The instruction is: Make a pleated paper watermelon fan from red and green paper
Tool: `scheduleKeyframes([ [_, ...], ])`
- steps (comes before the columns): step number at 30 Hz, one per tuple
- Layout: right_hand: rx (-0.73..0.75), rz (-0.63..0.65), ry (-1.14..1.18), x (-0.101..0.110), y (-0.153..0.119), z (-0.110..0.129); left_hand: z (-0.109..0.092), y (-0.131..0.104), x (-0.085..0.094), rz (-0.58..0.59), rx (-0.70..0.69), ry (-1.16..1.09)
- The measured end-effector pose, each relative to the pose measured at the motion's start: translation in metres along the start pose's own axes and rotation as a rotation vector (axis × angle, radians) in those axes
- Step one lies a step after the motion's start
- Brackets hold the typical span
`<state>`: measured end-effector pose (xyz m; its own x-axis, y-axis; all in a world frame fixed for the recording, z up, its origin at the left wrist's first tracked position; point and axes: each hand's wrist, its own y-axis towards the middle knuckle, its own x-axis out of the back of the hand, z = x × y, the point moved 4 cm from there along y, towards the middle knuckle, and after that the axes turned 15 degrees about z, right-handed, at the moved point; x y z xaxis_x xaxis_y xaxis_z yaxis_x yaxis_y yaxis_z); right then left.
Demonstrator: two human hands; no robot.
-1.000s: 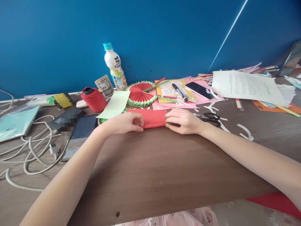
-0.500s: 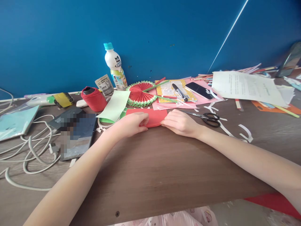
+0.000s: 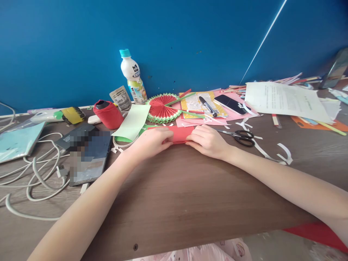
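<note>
The red paper (image 3: 181,135), folded, lies on the bench (image 3: 179,195) between the two hands, its near edge facing the person. The left hand (image 3: 158,140) has its grip narrowed on the left part of that edge, thumb and fingers pinching the paper. The right hand (image 3: 208,142) pinches the right part in the same way, fingers bent over the top.

Just behind the paper stands a round, pleated red fan (image 3: 162,108) with a green zigzag rim, and a pale green sheet (image 3: 132,121) lies near the left hand. Scissors (image 3: 244,138) with black handles rest just beyond the right hand. Farther back, a marker (image 3: 208,107) and a phone (image 3: 233,104) lie on coloured papers, right of the fan. A bottle (image 3: 133,79) with a turquoise cap stands by the blue wall (image 3: 190,36). White cable (image 3: 35,165) loops across the far left.
</note>
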<state>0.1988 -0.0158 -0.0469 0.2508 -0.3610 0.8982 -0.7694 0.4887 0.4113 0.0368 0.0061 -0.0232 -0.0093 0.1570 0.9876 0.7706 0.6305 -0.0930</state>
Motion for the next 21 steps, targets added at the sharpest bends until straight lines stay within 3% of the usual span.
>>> scheduleKeyframes([
  [13, -0.031, 0.056, 0.172, -0.0042, -0.0002, -0.0047, -0.0042, -0.0001, 0.0009, -0.016, -0.029, -0.009],
  [21, -0.044, 0.011, 0.311, -0.0017, -0.0007, -0.0081, -0.0054, -0.0016, 0.0013, -0.042, -0.034, 0.042],
])
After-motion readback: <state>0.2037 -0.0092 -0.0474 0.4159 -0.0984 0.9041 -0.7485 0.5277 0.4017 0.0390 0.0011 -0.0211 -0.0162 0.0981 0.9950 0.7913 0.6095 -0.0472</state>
